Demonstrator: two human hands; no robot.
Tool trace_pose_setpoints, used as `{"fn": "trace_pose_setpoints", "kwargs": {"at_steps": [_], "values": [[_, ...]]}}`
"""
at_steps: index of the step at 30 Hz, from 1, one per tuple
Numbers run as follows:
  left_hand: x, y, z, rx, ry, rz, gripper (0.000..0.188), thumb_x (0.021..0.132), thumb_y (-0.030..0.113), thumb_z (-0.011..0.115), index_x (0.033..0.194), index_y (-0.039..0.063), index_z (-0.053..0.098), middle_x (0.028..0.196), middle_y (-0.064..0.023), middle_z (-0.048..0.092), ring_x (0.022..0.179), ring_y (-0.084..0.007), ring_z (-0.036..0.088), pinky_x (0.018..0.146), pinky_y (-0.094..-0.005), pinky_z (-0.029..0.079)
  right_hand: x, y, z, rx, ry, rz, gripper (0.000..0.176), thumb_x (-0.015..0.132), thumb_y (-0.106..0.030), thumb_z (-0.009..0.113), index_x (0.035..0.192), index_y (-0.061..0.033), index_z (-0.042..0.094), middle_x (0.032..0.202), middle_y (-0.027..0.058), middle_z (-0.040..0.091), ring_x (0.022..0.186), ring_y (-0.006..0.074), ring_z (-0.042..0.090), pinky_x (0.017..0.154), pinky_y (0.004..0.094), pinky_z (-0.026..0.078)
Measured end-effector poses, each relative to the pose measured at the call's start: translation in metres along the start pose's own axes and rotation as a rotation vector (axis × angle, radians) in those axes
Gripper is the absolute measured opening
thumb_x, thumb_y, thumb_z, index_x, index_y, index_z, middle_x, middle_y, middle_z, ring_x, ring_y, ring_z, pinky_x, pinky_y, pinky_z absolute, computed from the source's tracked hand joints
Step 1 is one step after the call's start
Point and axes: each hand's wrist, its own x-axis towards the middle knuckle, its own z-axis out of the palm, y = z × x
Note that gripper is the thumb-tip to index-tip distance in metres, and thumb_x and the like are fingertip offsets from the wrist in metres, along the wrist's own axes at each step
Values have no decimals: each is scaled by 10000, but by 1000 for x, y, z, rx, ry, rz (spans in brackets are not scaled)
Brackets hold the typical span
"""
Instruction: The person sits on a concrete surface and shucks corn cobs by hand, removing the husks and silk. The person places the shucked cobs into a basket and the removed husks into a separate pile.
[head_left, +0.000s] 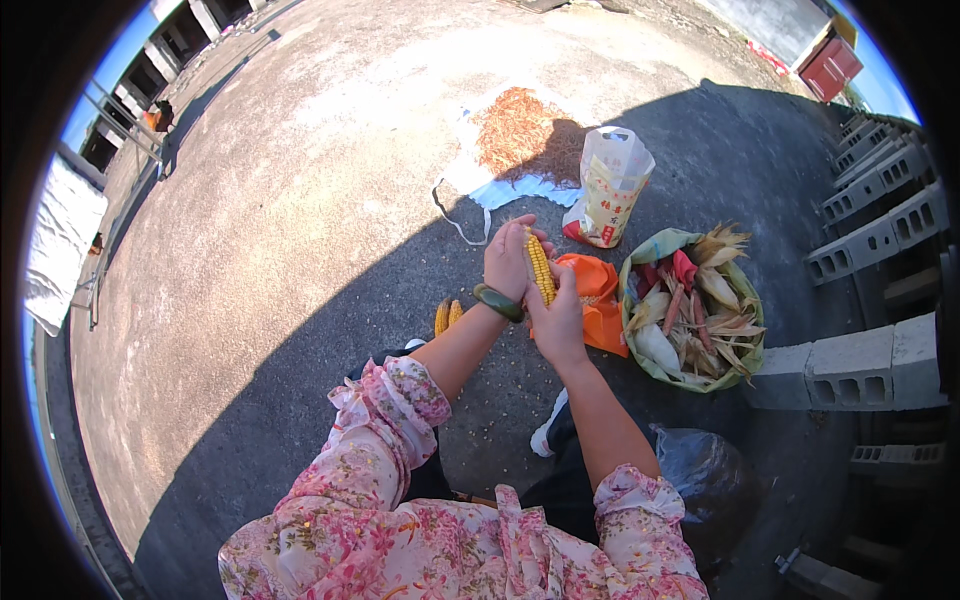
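An ear of dried yellow corn (541, 268) is held between my two hands, tilted with its upper end to the left. My left hand (510, 259), with a dark green bangle at the wrist, wraps its upper side. Around the lower end closes my right hand (556, 315). Beneath my hands lies an orange bag (596, 304), partly hidden by my right hand. More corn ears (448, 315) rest on the ground left of my left forearm. Loose kernels are scattered on the concrete between my feet.
To the right stands a green sack (694, 386) holding husks and bare reddish cobs. A printed plastic bag (611, 187) stands ahead, beside reddish-brown dried strips (517, 135) on a sheet. A clear plastic bag (697, 472) sits near my right leg; concrete blocks (855, 367) line the right side.
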Motion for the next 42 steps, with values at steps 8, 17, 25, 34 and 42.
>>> {"fn": "trace_pose_setpoints", "kwargs": {"at_steps": [8, 17, 25, 34, 42], "values": [[-5, 5, 7, -148, -6, -47, 357, 1005, 234, 445, 1272, -1, 475, 1060, -106, 595, 932, -186, 607, 795, -303, 543, 4, -12, -7, 393, -63, 197, 355, 934, -195, 583, 1190, 3, 436, 972, 98, 573, 652, 103, 600, 473, 222, 487], [-4, 1, 5, 56, 32, -11, 336, 1007, 200, 387, 1254, -10, 477, 1002, -123, 592, 886, -199, 614, 774, -321, 549, 1, -6, -4, 163, -47, 87, 337, 928, -186, 580, 1184, -6, 453, 992, 104, 590, 682, 120, 629, 501, 239, 504], [-4, 19, 9, -450, -73, -164, 298, 997, 160, 433, 1252, 14, 479, 1009, -106, 581, 944, -204, 587, 851, -343, 522, 14, -4, -21, 722, -208, 334, 332, 949, -235, 572, 1158, -14, 437, 939, 92, 583, 680, 131, 623, 488, 236, 508], [4, 5, -3, -276, -129, -76, 229, 968, 151, 529, 1169, 41, 521, 953, -71, 581, 886, -193, 596, 792, -340, 533, 9, -4, -14, 610, -201, 304, 307, 960, -237, 555, 1154, -29, 438, 937, 84, 581, 672, 117, 609, 486, 237, 502], [4, 14, -8, -533, -141, -195, 211, 962, 158, 544, 1137, 42, 525, 957, -90, 577, 899, -201, 589, 807, -347, 527, 5, -12, -9, 467, -165, 246, 320, 963, -225, 549, 1188, -31, 431, 976, 93, 580, 671, 105, 597, 481, 231, 491]]}}
